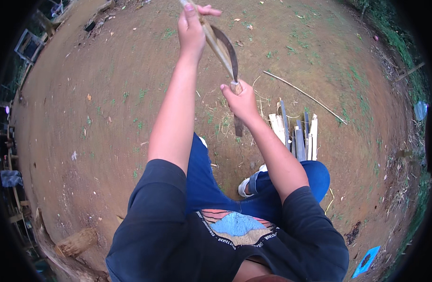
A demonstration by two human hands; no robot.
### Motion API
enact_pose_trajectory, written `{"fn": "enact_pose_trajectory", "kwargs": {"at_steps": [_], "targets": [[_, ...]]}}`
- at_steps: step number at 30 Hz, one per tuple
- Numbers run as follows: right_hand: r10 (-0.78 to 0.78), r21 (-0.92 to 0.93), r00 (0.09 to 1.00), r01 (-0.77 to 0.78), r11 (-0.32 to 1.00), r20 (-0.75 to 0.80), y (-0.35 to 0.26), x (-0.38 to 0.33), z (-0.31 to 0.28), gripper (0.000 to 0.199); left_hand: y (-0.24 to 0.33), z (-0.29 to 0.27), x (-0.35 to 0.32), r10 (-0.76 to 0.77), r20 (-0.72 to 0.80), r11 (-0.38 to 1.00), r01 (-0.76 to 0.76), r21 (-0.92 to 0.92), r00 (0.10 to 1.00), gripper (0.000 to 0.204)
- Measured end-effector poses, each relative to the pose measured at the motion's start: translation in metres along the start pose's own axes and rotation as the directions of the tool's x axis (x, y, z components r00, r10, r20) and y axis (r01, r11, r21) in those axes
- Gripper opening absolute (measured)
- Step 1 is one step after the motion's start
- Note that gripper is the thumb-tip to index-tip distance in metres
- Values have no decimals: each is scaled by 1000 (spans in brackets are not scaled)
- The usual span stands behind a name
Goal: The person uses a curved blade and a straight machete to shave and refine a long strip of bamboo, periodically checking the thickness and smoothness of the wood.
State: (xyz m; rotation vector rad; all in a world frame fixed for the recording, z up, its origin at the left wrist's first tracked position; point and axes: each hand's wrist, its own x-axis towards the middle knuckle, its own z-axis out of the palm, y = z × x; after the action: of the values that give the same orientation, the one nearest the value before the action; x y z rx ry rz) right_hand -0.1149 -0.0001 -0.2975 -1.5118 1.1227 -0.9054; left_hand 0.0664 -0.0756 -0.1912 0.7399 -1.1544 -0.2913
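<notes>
My left hand (191,32) is stretched far forward, its thumb along a pale wooden or bamboo strip (217,48) that it grips; some fingers extend to the right. My right hand (242,102) is closed around the wooden handle (238,126) of a curved-bladed knife. The dark blade (232,50) arcs up from that fist, along the right side of the strip. The strip's near end reaches the base of the blade. Whether blade and strip touch along their length, I cannot tell.
Several split slats (299,136), pale and grey, lie beside my right knee. Beyond them, a thin stick (305,95) rests on the dirt ground (107,141). A cut log (77,242) lies at the near left, a blue sheet (366,262) at the near right.
</notes>
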Motion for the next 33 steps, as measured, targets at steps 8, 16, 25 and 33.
{"fn": "enact_pose_trajectory", "kwargs": {"at_steps": [8, 16, 25, 33], "targets": [[303, -203, 950, -312, 928, -73, 148, -3, -40, 25, -28, -7, 2, -134, -120, 991, 133, -21, 984, 37], [-40, 100, 999, 43, 994, -33, -11, -11, 8, 28, -5, 18, -3, 54, -151, 997, -44, 69, 987, 39], [435, 64, 900, -434, 899, -2, 121, -14, -41, 20, 18, 25, -7, -96, -48, 993, 92, -79, 994, 43], [39, 184, 999, -39, 982, 8, 16, -14, 1, 27, 17, 28, -7, -84, -81, 995, 79, -62, 993, 44]]}}
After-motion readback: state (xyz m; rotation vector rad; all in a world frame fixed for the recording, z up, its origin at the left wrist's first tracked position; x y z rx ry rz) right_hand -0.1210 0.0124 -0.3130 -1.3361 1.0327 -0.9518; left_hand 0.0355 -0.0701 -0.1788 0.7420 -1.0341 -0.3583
